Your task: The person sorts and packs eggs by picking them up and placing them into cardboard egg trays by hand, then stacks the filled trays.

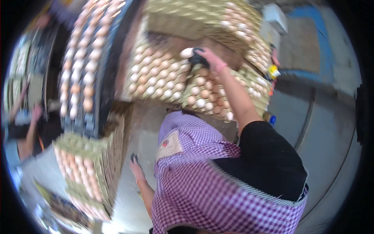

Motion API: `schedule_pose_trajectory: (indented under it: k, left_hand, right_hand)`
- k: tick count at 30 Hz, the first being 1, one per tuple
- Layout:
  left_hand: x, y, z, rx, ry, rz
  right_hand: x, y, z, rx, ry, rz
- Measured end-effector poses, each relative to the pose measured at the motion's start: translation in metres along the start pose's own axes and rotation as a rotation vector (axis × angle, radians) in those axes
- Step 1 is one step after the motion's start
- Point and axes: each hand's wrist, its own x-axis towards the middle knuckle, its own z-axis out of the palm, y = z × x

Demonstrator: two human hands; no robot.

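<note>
My right hand [210,59], in a pink glove with dark fingers, grips a white egg [187,53] above the trays on the table. Below it, two fibre egg trays lie side by side, filled with brown, pinkish and white eggs [160,82]. Down by my left side hangs my left hand [136,168], gloved in the same pink and dark colours. Its fingers look stretched out, with nothing visible in them, over the floor beside the checked apron [194,128].
Rows of eggs [90,66] fill a dark-edged conveyor on the left. Below its end stands a tray stack [113,156]. Tall stacked trays [175,24] are at the back of the table. At far left, another person's hand [36,112] shows beside trays.
</note>
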Motion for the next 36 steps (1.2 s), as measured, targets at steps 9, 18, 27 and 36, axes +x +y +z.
schedule_pose_trajectory:
  k: [9,18,27,36]
  left_hand:
    - [0.077,-0.006,0.006,0.317,-0.339,-0.066]
    - [0.07,0.156,0.076,0.627,-0.466,0.248]
    - [0.071,0.214,0.088,0.62,-0.476,0.062]
    - [0.008,0.196,0.051,0.871,-0.302,-0.006]
  right_hand:
    - [-0.124,0.009,-0.137,0.71,0.182,-0.189]
    - [-0.159,0.037,-0.274,-0.623,0.821,-0.464]
    - [-0.011,0.013,-0.46,-0.271,1.292,-0.175]
    - [0.126,0.096,-0.621,-0.472,0.864,-0.083]
